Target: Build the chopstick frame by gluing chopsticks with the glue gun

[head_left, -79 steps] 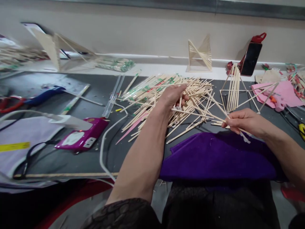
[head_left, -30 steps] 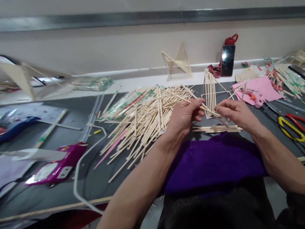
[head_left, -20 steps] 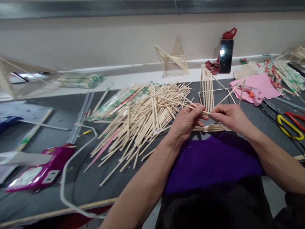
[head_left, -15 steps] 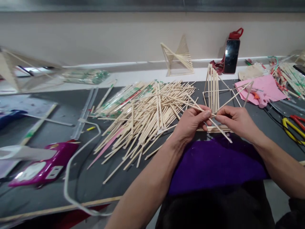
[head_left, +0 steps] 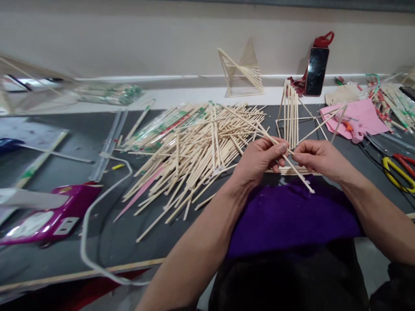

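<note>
My left hand [head_left: 264,157] is closed around a thin wooden stick [head_left: 300,175] that slants down to the right, with a whitish lump at its lower end. Close beside it, my right hand [head_left: 314,155] pinches at a short pale stick end [head_left: 290,151] by the left fingertips; whether that is a separate stick I cannot tell. Just behind both hands stands a framework of glued sticks [head_left: 292,116], its lower part hidden by my fingers. A purple cloth [head_left: 292,220] lies below my hands, along the table's front edge.
A large heap of loose sticks [head_left: 194,160] lies to the left. Farther left are a magenta device [head_left: 68,211] and a white cable [head_left: 86,229]. A finished twisted stick model [head_left: 241,73] and a phone [head_left: 317,71] stand at the back. Yellow-and-red-handled pliers [head_left: 394,172] lie right, near pink paper [head_left: 369,114].
The view has shifted slightly, so most things sit a little higher and farther left. Both hands keep nearly the same grip at the stick.
</note>
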`<act>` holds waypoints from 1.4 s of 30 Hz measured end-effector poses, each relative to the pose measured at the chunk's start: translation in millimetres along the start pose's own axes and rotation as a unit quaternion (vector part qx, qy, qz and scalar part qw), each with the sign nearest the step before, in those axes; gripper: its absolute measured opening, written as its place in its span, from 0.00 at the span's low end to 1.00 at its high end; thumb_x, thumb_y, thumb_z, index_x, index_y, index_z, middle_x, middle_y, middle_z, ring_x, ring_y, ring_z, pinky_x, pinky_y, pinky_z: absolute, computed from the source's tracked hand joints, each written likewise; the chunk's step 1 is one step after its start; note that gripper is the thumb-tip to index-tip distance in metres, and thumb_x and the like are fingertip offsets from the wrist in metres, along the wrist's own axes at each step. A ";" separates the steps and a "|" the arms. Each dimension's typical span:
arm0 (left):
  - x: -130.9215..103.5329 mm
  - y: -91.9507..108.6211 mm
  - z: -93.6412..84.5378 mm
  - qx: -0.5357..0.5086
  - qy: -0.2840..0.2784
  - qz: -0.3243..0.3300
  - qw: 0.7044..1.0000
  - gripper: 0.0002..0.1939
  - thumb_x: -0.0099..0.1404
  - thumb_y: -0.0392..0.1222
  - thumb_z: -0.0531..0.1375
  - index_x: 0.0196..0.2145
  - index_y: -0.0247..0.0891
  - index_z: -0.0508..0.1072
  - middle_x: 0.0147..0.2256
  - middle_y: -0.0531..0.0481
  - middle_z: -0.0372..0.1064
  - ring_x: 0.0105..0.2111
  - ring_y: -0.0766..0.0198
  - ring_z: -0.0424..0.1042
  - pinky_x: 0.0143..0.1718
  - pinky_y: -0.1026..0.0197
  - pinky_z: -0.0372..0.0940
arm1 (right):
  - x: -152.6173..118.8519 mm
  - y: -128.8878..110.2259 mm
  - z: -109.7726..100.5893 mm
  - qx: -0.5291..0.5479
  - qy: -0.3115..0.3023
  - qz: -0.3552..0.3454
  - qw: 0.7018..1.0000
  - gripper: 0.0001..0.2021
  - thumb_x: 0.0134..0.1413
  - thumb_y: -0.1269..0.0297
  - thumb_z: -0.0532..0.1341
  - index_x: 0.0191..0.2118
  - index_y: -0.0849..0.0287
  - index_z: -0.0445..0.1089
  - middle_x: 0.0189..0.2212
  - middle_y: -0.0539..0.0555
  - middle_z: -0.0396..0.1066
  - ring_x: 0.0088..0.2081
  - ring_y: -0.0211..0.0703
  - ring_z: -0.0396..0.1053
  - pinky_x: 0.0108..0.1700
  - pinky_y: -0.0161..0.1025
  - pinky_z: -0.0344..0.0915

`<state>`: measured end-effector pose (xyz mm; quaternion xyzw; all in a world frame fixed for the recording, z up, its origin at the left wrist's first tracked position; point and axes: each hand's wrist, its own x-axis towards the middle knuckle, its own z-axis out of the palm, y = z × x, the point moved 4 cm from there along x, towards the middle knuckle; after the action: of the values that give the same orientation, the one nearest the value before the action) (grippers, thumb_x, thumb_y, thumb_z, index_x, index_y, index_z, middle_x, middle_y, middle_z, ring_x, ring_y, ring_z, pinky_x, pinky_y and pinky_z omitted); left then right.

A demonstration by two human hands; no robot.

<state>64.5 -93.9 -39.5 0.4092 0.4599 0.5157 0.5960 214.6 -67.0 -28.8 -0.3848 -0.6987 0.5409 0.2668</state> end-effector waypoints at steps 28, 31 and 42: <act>-9.9 6.9 6.0 0.154 -0.017 0.089 0.984 0.06 0.58 0.41 0.63 0.29 0.35 0.73 0.22 0.54 0.69 0.20 0.71 0.63 0.23 0.67 0.60 | -4.4 -5.7 6.6 -0.141 -0.031 0.016 0.989 0.09 0.50 0.72 0.53 0.23 0.60 0.67 0.15 0.46 0.62 0.16 0.30 0.60 0.18 0.29 0.56; -10.2 8.2 6.0 0.156 -0.022 0.095 0.983 0.05 0.57 0.41 0.63 0.28 0.36 0.74 0.22 0.54 0.69 0.19 0.72 0.63 0.22 0.67 0.59 | -5.6 -8.0 7.9 -0.145 -0.017 0.006 0.989 0.09 0.49 0.73 0.53 0.24 0.61 0.68 0.13 0.45 0.61 0.15 0.29 0.59 0.18 0.28 0.55; -11.4 14.4 5.5 0.099 -0.040 0.110 0.988 0.06 0.55 0.41 0.65 0.27 0.36 0.73 0.22 0.53 0.69 0.20 0.71 0.64 0.23 0.67 0.62 | 0.9 7.1 11.9 0.157 -0.048 0.083 0.983 0.04 0.43 0.69 0.59 0.23 0.61 0.70 0.16 0.46 0.65 0.12 0.27 0.55 0.12 0.27 0.55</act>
<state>65.8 -103.4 -23.0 0.5348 0.4369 0.5127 0.5102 206.5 -72.0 -38.9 -0.3686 -0.5830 0.6817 0.2440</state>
